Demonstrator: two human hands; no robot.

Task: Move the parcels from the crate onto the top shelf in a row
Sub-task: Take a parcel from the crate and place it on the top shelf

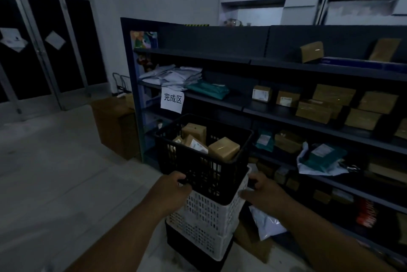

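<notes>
Brown cardboard parcels (223,147) fill the black slatted plastic crate (204,166), both hands (left (174,188), right (263,192)) gripping its sides; top dark metal shelf (198,53) at twelve o'clock awaits them.

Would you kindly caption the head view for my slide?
Both hands, left and right, grip a black crate of parcels atop stacked crates beside shelving.

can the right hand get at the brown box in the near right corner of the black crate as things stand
Probably yes. The brown box lies uncovered at the top of the open black crate, and the right hand sits at that crate's near right side, with nothing above the box.
</notes>
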